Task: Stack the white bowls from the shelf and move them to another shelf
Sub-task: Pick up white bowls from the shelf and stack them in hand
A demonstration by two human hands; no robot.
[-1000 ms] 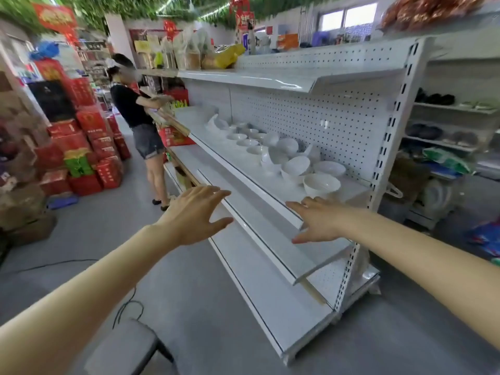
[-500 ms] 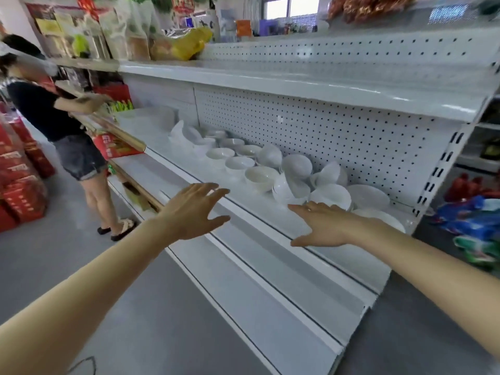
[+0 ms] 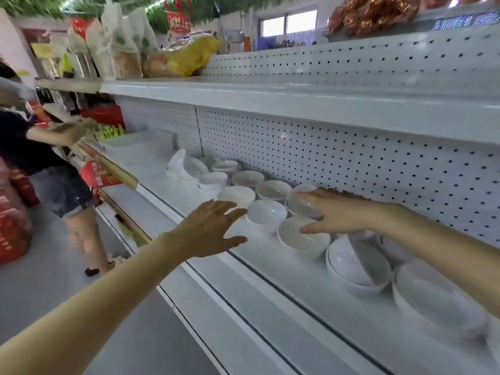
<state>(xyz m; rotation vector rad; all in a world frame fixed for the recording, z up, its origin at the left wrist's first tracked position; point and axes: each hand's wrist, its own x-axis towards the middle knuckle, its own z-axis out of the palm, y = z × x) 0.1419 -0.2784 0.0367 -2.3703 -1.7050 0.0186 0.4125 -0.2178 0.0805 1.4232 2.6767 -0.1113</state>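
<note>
- Half a second ago both hands hung short of the bowls, in front of the shelf edge; now the view is closer and both have reached in over the shelf [image 3: 297,282].
- The right hand [image 3: 339,212] has gone furthest. It was level with the front row before, and now it lies among the bowls with fingers nearly straight and thumb splayed wide.
- Its fingertips rest across the tilted bowl [image 3: 301,205], which lies on its side just ahead of the hand. Whether they press on it or only touch it cannot be told.
- Its thumb points over the upright bowl [image 3: 300,240] directly beneath the hand; no contact shows there.
- The left hand [image 3: 208,230] has moved from over the lower shelves up to the shelf front. Its fingers are spread, its palm faces down, and it holds nothing.
- Just past the left fingertips, toward the right hand, stands the nearest bowl [image 3: 266,213], close but apart from them.
- Beyond the same fingers another bowl [image 3: 236,195] sits partly hidden by them.
- More white bowls [image 3: 247,178] stand in rows further ahead of both hands, against the pegboard back [image 3: 324,152].
- Under the right forearm a nested pair [image 3: 357,263] leans tilted, and a larger bowl [image 3: 433,299] lies nearer the elbow.
- Well off to the left of the left hand, a second person [image 3: 40,158] stands at the next shelving bay.
</note>
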